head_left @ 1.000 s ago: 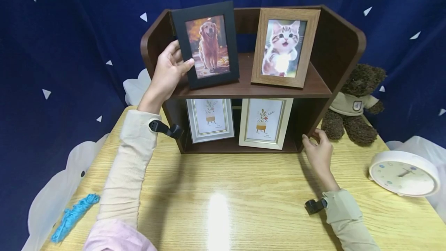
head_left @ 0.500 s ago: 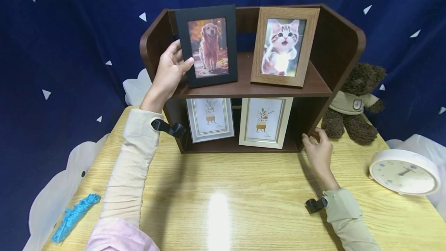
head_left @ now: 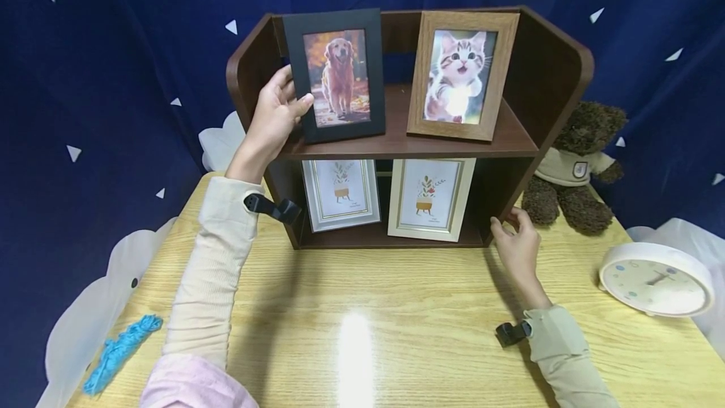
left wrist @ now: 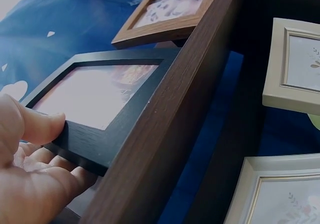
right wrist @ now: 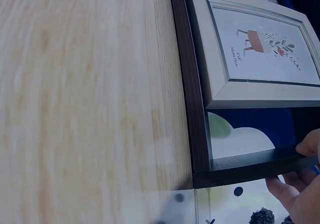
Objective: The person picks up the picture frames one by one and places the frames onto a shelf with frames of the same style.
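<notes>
My left hand point(head_left: 270, 115) grips the left side of a black picture frame point(head_left: 376, 90) with a dog photo, thumb on its front and fingers behind. That frame stands on the upper board of a dark brown two-tier shelf point(head_left: 413, 148), close to its front edge in the left wrist view. To its right stands a wood-brown picture frame point(head_left: 416, 80) with a kitten photo. Low on the shelf's right side panel point(right wrist: 250, 168), my right hand point(head_left: 517, 247) pinches the edge between thumb and fingers. Below are a silver-white frame point(head_left: 340, 191) and a cream frame point(head_left: 432, 200), both leaning back.
A brown teddy bear point(head_left: 574, 169) sits right of the shelf on the wooden table point(head_left: 419, 320). Nearer the right edge stands a round white clock point(head_left: 657, 280). A blue yarn bundle point(head_left: 121, 351) lies at the left edge. A dark blue curtain point(head_left: 136, 49) hangs behind.
The black frame was tilted a second ago and has turned slightly more upright, its top lower, with my left hand still on it. My right hand has stayed at the side panel.
</notes>
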Available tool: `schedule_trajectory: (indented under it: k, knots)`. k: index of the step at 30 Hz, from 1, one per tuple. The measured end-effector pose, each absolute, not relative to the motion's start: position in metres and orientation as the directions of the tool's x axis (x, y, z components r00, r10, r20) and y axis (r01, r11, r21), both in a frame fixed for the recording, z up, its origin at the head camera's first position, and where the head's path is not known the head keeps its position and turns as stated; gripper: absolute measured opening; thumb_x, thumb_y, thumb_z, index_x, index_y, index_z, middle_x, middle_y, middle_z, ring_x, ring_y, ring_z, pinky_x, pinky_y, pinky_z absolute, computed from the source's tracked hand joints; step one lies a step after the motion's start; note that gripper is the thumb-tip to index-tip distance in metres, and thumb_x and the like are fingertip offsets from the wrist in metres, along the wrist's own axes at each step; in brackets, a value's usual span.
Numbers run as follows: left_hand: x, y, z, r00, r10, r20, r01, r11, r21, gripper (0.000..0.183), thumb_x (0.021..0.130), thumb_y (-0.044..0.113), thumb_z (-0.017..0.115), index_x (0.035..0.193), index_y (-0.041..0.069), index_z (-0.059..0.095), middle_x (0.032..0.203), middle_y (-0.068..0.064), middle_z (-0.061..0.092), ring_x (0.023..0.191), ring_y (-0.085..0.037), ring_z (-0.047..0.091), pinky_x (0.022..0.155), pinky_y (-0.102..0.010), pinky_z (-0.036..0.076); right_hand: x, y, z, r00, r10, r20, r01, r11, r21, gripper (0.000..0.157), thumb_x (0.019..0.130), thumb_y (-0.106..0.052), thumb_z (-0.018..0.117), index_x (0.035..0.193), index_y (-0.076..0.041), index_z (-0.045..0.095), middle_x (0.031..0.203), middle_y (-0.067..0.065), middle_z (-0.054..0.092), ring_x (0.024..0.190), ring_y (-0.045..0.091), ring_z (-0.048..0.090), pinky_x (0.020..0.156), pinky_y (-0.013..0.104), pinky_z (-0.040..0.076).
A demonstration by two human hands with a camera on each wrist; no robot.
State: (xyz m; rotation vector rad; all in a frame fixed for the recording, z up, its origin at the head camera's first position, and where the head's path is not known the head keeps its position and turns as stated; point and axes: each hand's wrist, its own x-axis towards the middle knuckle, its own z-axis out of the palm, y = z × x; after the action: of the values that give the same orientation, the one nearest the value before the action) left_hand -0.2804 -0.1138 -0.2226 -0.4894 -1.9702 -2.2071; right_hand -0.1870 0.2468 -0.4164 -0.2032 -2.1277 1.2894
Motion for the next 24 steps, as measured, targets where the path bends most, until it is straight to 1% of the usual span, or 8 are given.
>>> schedule_trajectory:
  k: [4, 6, 9, 12, 16, 19, 22, 24]
  knots:
    - [-0.279, -0.114, -0.222, -0.939, 0.109, 0.325, 0.31, -0.132, 0.941, 0.053, 0.093, -0.012, 0.046, 0.143, 0.003, 0.035, 0.137, -0.02, 0.048, 0.101, -0.015, 0.057, 0.069, -0.017, 0.052, -0.197, 0.256, -0.433, -0.777, 0.445, 0.446, -0.177, 0.525, -0.832, 0.026, 0.085, 0.005, 0.062, 0.109, 0.014, 0.058, 0.101, 0.024, 0.065, 0.096, 0.032, 0.065, 0.074, 0.003, 0.047]
    - [-0.279, -0.115, -0.222, -0.941, 0.112, 0.32, 0.306, -0.132, 0.943, 0.053, 0.093, -0.011, 0.045, 0.143, 0.004, 0.034, 0.138, -0.02, 0.047, 0.102, -0.016, 0.057, 0.07, -0.018, 0.052, -0.202, 0.261, -0.44, -0.773, 0.451, 0.447, -0.173, 0.528, -0.832, 0.026, 0.085, 0.004, 0.063, 0.109, 0.012, 0.059, 0.101, 0.021, 0.065, 0.098, 0.035, 0.064, 0.074, 0.003, 0.048]
    - [-0.278, -0.115, -0.222, -0.942, 0.117, 0.315, 0.3, -0.128, 0.945, 0.054, 0.094, -0.01, 0.045, 0.145, 0.004, 0.033, 0.139, -0.019, 0.046, 0.104, -0.017, 0.057, 0.073, -0.019, 0.052, -0.203, 0.262, -0.442, -0.77, 0.451, 0.451, -0.173, 0.534, -0.828, 0.025, 0.084, 0.004, 0.063, 0.109, 0.01, 0.06, 0.1, 0.02, 0.065, 0.097, 0.035, 0.065, 0.073, 0.002, 0.047]
    - [-0.278, -0.116, -0.222, -0.94, 0.128, 0.317, 0.305, -0.105, 0.946, 0.054, 0.095, -0.009, 0.043, 0.146, 0.004, 0.031, 0.141, -0.019, 0.045, 0.106, -0.017, 0.056, 0.075, -0.02, 0.052, -0.203, 0.262, -0.442, -0.772, 0.445, 0.454, -0.185, 0.526, -0.83, 0.025, 0.084, 0.004, 0.063, 0.108, 0.01, 0.06, 0.102, 0.024, 0.065, 0.097, 0.035, 0.065, 0.073, 0.002, 0.047]
    - [-0.278, -0.115, -0.222, -0.94, 0.139, 0.31, 0.301, -0.085, 0.95, 0.053, 0.097, -0.007, 0.041, 0.147, 0.004, 0.028, 0.142, -0.019, 0.044, 0.111, -0.018, 0.054, 0.081, -0.024, 0.052, -0.202, 0.262, -0.442, -0.774, 0.444, 0.452, -0.188, 0.521, -0.833, 0.025, 0.085, 0.003, 0.063, 0.109, 0.01, 0.06, 0.103, 0.026, 0.064, 0.095, 0.028, 0.066, 0.073, 0.002, 0.047]
    - [-0.279, -0.115, -0.222, -0.947, 0.137, 0.291, 0.278, -0.101, 0.955, 0.053, 0.097, -0.006, 0.04, 0.147, 0.004, 0.027, 0.143, -0.018, 0.043, 0.116, -0.021, 0.052, 0.086, -0.028, 0.052, -0.201, 0.262, -0.442, -0.777, 0.443, 0.448, -0.188, 0.516, -0.836, 0.026, 0.085, 0.002, 0.064, 0.109, 0.009, 0.06, 0.103, 0.025, 0.064, 0.094, 0.026, 0.065, 0.072, 0.002, 0.047]
    - [-0.279, -0.115, -0.222, -0.948, 0.14, 0.285, 0.271, -0.111, 0.956, 0.053, 0.097, -0.006, 0.04, 0.148, 0.005, 0.027, 0.144, -0.018, 0.042, 0.118, -0.022, 0.05, 0.087, -0.028, 0.052, -0.201, 0.262, -0.442, -0.776, 0.445, 0.447, -0.189, 0.513, -0.837, 0.026, 0.085, 0.002, 0.064, 0.109, 0.009, 0.06, 0.103, 0.026, 0.064, 0.095, 0.028, 0.066, 0.071, 0.001, 0.047]
    - [-0.279, -0.115, -0.222, -0.946, 0.143, 0.29, 0.275, -0.115, 0.954, 0.053, 0.097, -0.007, 0.039, 0.147, 0.005, 0.027, 0.143, -0.018, 0.043, 0.118, -0.022, 0.05, 0.085, -0.027, 0.052, -0.201, 0.262, -0.442, -0.776, 0.448, 0.443, -0.183, 0.513, -0.839, 0.026, 0.085, 0.002, 0.064, 0.109, 0.009, 0.06, 0.104, 0.026, 0.064, 0.095, 0.024, 0.066, 0.071, 0.001, 0.047]
